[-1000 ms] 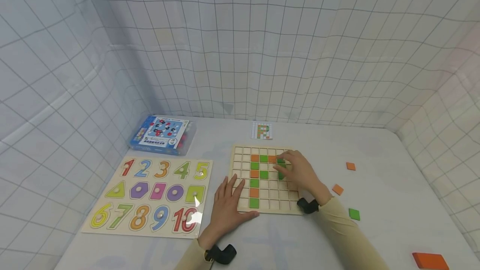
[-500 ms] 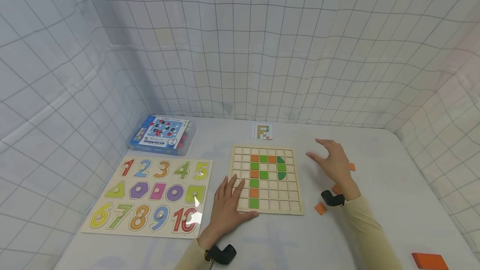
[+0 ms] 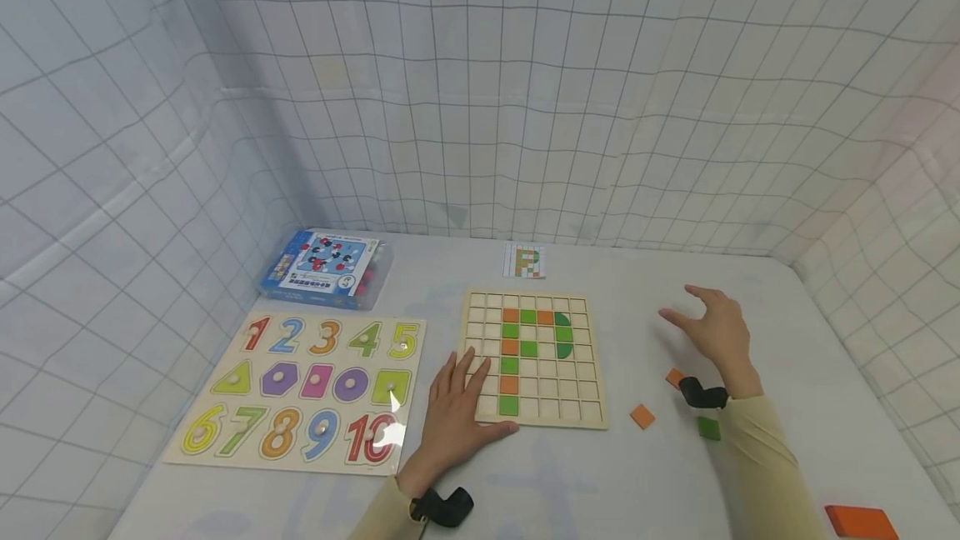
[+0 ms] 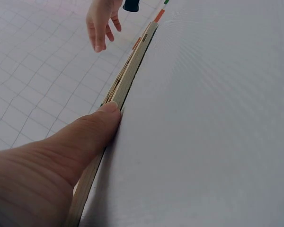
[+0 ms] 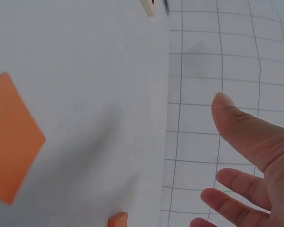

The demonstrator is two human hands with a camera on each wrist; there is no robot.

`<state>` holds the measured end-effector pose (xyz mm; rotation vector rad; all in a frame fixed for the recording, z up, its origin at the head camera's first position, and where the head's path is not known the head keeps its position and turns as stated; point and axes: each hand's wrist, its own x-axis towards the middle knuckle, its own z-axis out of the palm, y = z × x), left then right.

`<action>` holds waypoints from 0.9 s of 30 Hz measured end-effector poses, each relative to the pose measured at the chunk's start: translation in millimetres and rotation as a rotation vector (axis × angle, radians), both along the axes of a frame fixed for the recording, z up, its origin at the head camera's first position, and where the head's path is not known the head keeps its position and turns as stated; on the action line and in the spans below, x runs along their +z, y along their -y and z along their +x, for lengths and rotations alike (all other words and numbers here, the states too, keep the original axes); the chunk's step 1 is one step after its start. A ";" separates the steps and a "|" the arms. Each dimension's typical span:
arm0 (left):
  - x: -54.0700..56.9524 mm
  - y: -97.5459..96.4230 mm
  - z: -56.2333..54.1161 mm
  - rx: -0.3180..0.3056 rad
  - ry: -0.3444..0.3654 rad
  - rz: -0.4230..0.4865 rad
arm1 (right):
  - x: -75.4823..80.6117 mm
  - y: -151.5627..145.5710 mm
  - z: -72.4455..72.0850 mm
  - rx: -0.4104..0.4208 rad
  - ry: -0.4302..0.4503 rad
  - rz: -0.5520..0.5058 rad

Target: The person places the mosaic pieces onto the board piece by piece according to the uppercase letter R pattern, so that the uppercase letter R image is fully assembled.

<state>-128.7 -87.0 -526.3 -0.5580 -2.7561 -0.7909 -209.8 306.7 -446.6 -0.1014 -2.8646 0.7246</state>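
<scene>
My left hand point(image 3: 450, 419) rests at the front left corner of a wooden grid board point(image 3: 577, 390), fingers spread over it. In the left wrist view its thumb point(image 4: 97, 125) touches the board's side edge. Orange and green square tiles lie in the grid, with a green square point(image 3: 509, 406) at the bottom of a column. Two dark green quarter-round pieces, including the upper one point(image 3: 562, 320), sit at the right. Over the table to the right, my right hand point(image 3: 716, 336) hovers with thumb and fingers apart, holding nothing.
Loose tiles lie right of the board: an orange one point(image 3: 642, 417), another orange one point(image 3: 674, 377) and a green one point(image 3: 708, 428). A pattern card point(image 3: 524, 261) lies behind. Leftward are a number puzzle point(image 3: 292, 390) and a boxed set point(image 3: 326, 269). An orange block point(image 3: 861, 522) lies front right.
My right hand has left the board's right side and moved right, over the table. The pieces it covered on the board now show. My left hand stays in place.
</scene>
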 end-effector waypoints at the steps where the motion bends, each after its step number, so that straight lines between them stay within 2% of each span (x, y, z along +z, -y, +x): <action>1: 0.2 0.0 0.0 0.000 0.004 0.000 | -0.1 -2.8 0.3 0.000 0.026 0.003; 5: 1.3 0.3 0.4 0.000 0.015 -0.001 | -0.7 -11.2 0.8 0.001 0.113 0.019; 11: 1.5 0.7 0.4 0.000 0.007 -0.002 | -2.3 -19.1 1.0 0.011 0.197 0.015; 27: 3.1 0.2 0.5 -0.004 0.001 0.004 | -7.7 -26.4 7.3 0.016 0.302 0.031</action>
